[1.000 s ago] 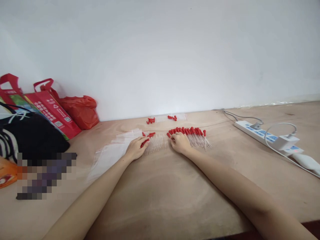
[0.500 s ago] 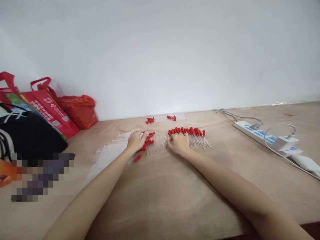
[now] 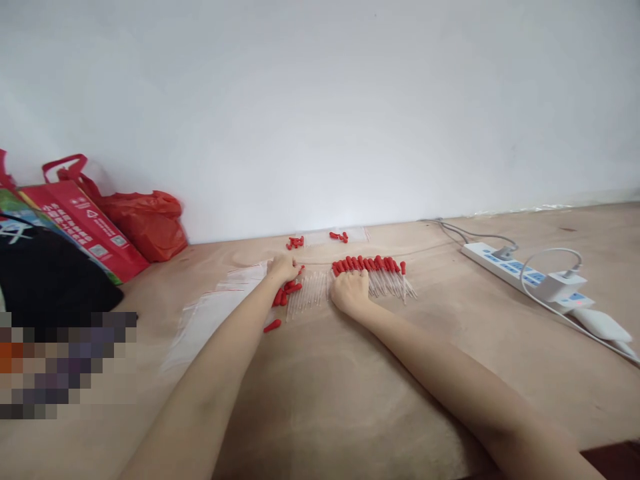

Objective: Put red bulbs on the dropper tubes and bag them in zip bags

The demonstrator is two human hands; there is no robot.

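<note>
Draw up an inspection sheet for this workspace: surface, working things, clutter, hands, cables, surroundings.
Surface: light-brown wood-look table, faintly streaked.
Job's things: row of thin clear tubes with red bulbs; bare thin clear tubes between the hands; loose red bulbs; flat clear plastic bags.
Clutter: red printed bag, shiny red plastic bag and black cloth item at the left.
Hands: left hand by the loose bulbs, right hand at the row's left end; both grips unclear.
Cables: grey cable and white cable by the white plastic power strip.
Surroundings: white wall behind; other people, nothing seen.
</note>
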